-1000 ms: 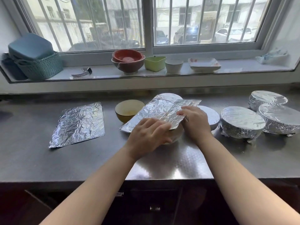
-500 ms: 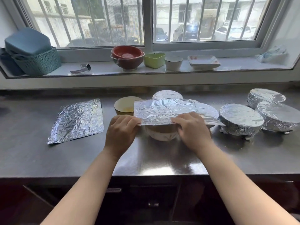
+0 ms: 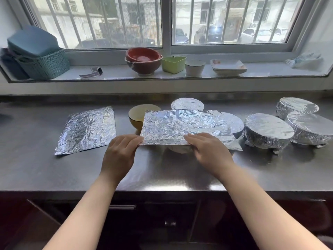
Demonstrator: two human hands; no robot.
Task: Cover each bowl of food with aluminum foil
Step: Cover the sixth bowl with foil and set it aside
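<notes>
A stainless-steel countertop [image 3: 162,177] is shown below a barred window; dark cabinet fronts [image 3: 162,222] are seen beneath its front edge. On the window sill [image 3: 261,71] are arranged a teal woven basket [image 3: 45,64], a wristwatch [image 3: 91,72], stacked red bowls [image 3: 143,59], a green dish [image 3: 173,64], a white cup [image 3: 195,66] and a square plate [image 3: 228,66].

A crumpled foil sheet [image 3: 182,126] is held level over a pale bowl [image 3: 179,148], of which only the lower wall is visible; the sheet's near left corner is pinched by the left hand [image 3: 120,152], and its near edge is pressed down by the curled fingers of the right hand [image 3: 210,152]. Compared with the frame half a second earlier, the sheet is spread wider and flatter; the left hand is now located at the corner.

A spare foil sheet [image 3: 88,129] lies flat to the left, well apart; an uncovered yellow bowl [image 3: 139,115] stands just behind the held sheet, partly overlapped by it. Two foil-covered bowls [image 3: 187,104] [image 3: 232,121] stand behind and right of the sheet; three wrapped bowls [image 3: 267,131] [image 3: 297,107] [image 3: 310,129] are clustered at the right, touching one another. Bare counter is available in front of both hands up to the near edge.
</notes>
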